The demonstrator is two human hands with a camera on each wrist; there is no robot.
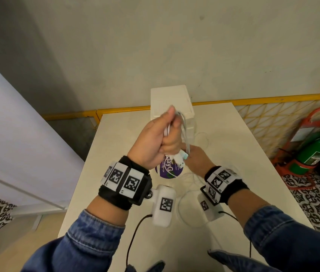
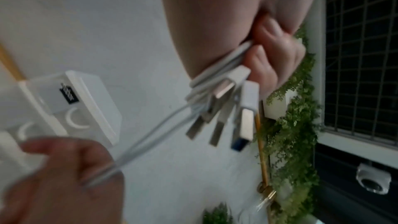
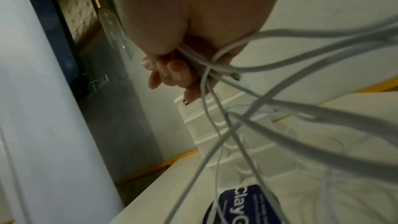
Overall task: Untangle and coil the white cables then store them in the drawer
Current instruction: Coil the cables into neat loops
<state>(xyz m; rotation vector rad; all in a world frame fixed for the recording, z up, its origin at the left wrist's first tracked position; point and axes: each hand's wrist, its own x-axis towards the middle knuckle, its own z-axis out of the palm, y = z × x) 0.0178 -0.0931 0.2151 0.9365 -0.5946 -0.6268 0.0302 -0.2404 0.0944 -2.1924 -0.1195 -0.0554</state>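
Left hand (image 1: 156, 138) round bunched white cables (image 2: 217, 77), plugs (image 2: 245, 118) dangling.

The head view looks steeply down from above onto the white rectangular tabletop (image 1: 233, 134) and both wrists, facing the wall. The left wrist view sits very close under the left hand (image 2: 215, 23), looking along it toward the small white plastic drawer unit (image 2: 86, 101). The right wrist view looks closely along the right hand (image 3: 193, 14) at the same drawer unit (image 3: 215, 125) and tabletop (image 3: 355, 108).
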